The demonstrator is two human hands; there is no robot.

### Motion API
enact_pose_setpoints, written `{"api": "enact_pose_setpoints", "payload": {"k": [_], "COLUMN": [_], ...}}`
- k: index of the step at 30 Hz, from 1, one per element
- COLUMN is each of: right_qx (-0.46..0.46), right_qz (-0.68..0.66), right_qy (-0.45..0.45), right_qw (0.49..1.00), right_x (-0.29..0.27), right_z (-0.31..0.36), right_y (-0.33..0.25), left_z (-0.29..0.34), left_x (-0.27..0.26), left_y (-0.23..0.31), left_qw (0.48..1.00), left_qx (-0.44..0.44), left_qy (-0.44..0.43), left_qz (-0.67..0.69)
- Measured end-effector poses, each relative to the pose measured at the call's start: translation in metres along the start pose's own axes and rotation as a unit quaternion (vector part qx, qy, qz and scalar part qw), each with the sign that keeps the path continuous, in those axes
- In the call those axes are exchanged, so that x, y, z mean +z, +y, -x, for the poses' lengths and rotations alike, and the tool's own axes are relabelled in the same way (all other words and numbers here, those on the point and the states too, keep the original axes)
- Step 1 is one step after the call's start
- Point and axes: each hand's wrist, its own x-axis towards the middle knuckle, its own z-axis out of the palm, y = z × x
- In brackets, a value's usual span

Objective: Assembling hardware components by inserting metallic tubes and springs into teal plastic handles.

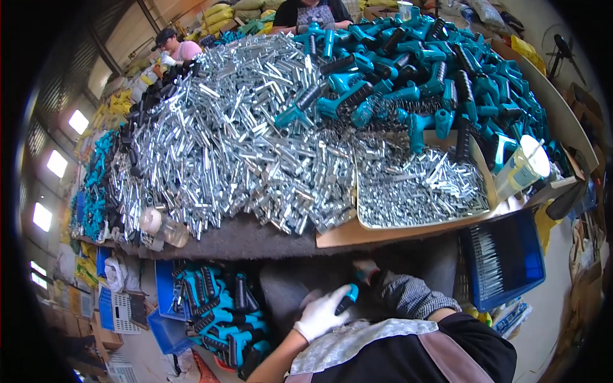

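My left hand (319,316), in a white glove, is closed around a teal-and-black tool handle (348,297) in front of my lap, and the glove hides part of it. Just below the table edge is my right hand (365,270), at the end of a checked sleeve cover (418,297). It is small and dim there, and its fingers do not show well enough to tell what they do. Beside my left arm, similar teal-and-black handles (223,319) lie heaped in a container.
On the table are a large heap of shiny metal tubes (236,127), a tray (408,225) of small metal parts and a pile of teal handles (440,70). A bottle (167,230) and a cup (527,166) stand near the edge. A blue crate (533,268) holds metal rods. Two people work beyond.
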Motion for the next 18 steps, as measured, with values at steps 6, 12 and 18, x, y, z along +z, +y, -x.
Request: {"api": "enact_pose_setpoints", "payload": {"k": [6,12,18], "right_qx": [0.078,0.086,0.092], "right_qz": [0.088,0.072,0.054], "right_qy": [-0.121,-0.109,-0.09], "right_qw": [0.986,0.988,0.99], "right_x": [0.042,0.032,0.015], "right_z": [-0.012,-0.018,-0.028], "right_y": [0.123,0.114,0.107], "left_z": [-0.007,-0.02,-0.024], "left_x": [0.036,0.044,0.046], "left_y": [-0.039,-0.035,-0.026], "left_qw": [0.995,0.998,0.998], "left_qx": [-0.034,-0.06,-0.059], "left_qy": [-0.074,-0.001,0.001], "left_qz": [0.053,0.027,0.017]}}
